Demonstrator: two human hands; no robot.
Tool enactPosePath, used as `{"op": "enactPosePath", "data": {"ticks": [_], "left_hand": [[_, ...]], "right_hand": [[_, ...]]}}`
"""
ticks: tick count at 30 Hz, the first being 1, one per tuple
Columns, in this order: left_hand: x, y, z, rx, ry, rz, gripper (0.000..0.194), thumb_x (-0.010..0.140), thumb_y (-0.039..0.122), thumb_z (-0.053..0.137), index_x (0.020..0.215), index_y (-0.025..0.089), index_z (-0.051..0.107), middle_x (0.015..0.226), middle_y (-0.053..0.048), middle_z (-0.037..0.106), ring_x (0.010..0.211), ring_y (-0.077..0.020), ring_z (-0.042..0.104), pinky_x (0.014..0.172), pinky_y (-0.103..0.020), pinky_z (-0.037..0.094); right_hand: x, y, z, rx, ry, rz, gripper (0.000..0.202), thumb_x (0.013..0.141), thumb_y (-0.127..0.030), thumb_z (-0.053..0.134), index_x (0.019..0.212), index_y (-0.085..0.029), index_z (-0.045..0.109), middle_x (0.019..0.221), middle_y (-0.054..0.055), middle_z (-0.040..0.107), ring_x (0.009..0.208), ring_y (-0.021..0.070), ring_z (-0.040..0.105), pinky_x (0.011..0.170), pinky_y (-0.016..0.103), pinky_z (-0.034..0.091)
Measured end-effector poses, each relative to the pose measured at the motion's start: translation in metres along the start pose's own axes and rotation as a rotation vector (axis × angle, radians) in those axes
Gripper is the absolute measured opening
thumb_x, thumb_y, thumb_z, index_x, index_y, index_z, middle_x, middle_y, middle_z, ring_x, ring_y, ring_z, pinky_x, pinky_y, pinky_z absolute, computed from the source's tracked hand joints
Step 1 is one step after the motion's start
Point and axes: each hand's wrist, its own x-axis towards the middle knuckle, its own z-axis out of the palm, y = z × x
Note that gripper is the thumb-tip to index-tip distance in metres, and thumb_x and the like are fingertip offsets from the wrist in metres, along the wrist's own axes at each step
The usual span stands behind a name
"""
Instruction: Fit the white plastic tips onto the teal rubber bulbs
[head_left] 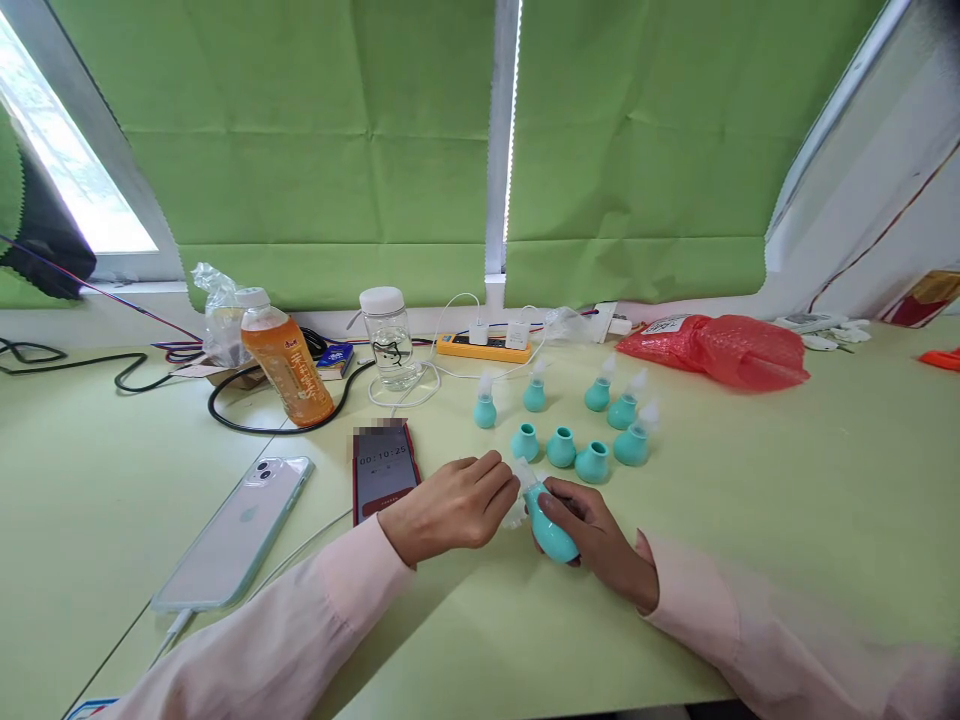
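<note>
My right hand is wrapped round a teal squeeze bulb, tilted with its neck up and to the left. A clear nozzle shows at the neck. My left hand is closed, its fingertips at the nozzle. Something clear shows below those fingers, but what they pinch is partly hidden. Just beyond my hands stand three teal bulbs with open necks, the nearest to my right hand being this open bulb. Several more bulbs have clear nozzles on top, among them a nozzled bulb.
A phone with a running timer lies by my left wrist. Farther left are a charging phone and an orange drink bottle. Behind stand a clear jar and a yellow power strip. A red plastic bag lies back right.
</note>
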Motion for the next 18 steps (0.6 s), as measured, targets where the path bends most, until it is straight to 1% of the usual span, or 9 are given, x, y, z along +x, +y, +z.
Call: {"op": "enactPosePath", "data": {"ticks": [4, 7, 9, 11, 12, 14, 16, 18], "left_hand": [[0.000, 0.001, 0.001, -0.010, -0.028, -0.016, 0.021, 0.082, 0.006, 0.030, 0.079, 0.008, 0.051, 0.065, -0.005, 0.052, 0.059, -0.0148, 0.045, 0.047, -0.025, 0.040], [-0.002, 0.002, 0.007, -0.016, -0.035, -0.053, 0.018, 0.082, 0.007, 0.031, 0.078, 0.009, 0.049, 0.064, -0.005, 0.051, 0.060, -0.0150, 0.046, 0.048, -0.025, 0.039], [-0.004, 0.003, 0.013, -0.037, -0.019, -0.098, 0.017, 0.082, 0.008, 0.032, 0.079, 0.010, 0.048, 0.064, -0.004, 0.050, 0.061, -0.0153, 0.046, 0.048, -0.025, 0.038], [-0.005, 0.005, 0.018, -0.117, 0.008, -0.187, 0.016, 0.083, 0.011, 0.030, 0.080, 0.011, 0.046, 0.064, -0.004, 0.051, 0.060, -0.0147, 0.047, 0.048, -0.024, 0.037], [-0.005, 0.006, 0.019, -0.195, 0.020, -0.248, 0.016, 0.084, 0.012, 0.030, 0.081, 0.012, 0.046, 0.064, -0.004, 0.051, 0.059, -0.0139, 0.046, 0.048, -0.024, 0.037], [-0.003, 0.007, 0.018, -0.430, 0.023, -0.395, 0.014, 0.084, 0.016, 0.031, 0.081, 0.013, 0.044, 0.064, -0.002, 0.051, 0.055, -0.0116, 0.045, 0.049, -0.023, 0.037], [-0.001, 0.007, 0.012, -0.747, 0.000, -0.560, 0.012, 0.084, 0.020, 0.032, 0.081, 0.015, 0.043, 0.061, -0.001, 0.050, 0.052, -0.0095, 0.043, 0.048, -0.021, 0.037], [0.002, 0.004, 0.005, -1.125, -0.043, -0.703, 0.013, 0.083, 0.026, 0.034, 0.080, 0.016, 0.041, 0.056, 0.002, 0.049, 0.048, -0.0081, 0.043, 0.047, -0.021, 0.038]], "right_hand": [[0.001, 0.003, -0.001, -0.024, -0.006, -0.048, 0.034, 0.078, -0.044, 0.043, 0.058, -0.018, 0.033, 0.048, -0.007, 0.027, 0.038, 0.0038, 0.026, 0.031, 0.017, 0.022], [0.000, 0.002, -0.001, -0.028, 0.006, -0.053, 0.034, 0.077, -0.045, 0.044, 0.059, -0.018, 0.033, 0.049, -0.007, 0.027, 0.039, 0.0041, 0.026, 0.032, 0.018, 0.022], [0.000, 0.000, 0.000, -0.021, 0.019, -0.037, 0.035, 0.075, -0.047, 0.045, 0.059, -0.018, 0.033, 0.049, -0.007, 0.027, 0.039, 0.0043, 0.026, 0.032, 0.018, 0.023], [0.000, -0.003, 0.000, 0.000, 0.021, 0.003, 0.035, 0.074, -0.048, 0.045, 0.060, -0.018, 0.034, 0.048, -0.007, 0.030, 0.039, 0.0044, 0.026, 0.032, 0.018, 0.023], [0.000, -0.004, 0.000, 0.015, 0.015, 0.024, 0.036, 0.074, -0.049, 0.044, 0.060, -0.018, 0.035, 0.047, -0.006, 0.032, 0.038, 0.0044, 0.027, 0.032, 0.018, 0.022], [0.001, -0.007, 0.000, 0.042, 0.005, 0.048, 0.036, 0.074, -0.050, 0.044, 0.061, -0.017, 0.037, 0.046, -0.006, 0.036, 0.037, 0.0046, 0.029, 0.032, 0.018, 0.022], [0.002, -0.010, -0.002, 0.058, -0.002, 0.048, 0.035, 0.073, -0.050, 0.045, 0.061, -0.017, 0.040, 0.046, -0.004, 0.041, 0.037, 0.0047, 0.030, 0.032, 0.018, 0.022], [0.003, -0.011, -0.003, 0.068, -0.011, 0.056, 0.034, 0.073, -0.049, 0.045, 0.063, -0.016, 0.043, 0.046, -0.003, 0.046, 0.037, 0.0050, 0.032, 0.032, 0.018, 0.022]]}}
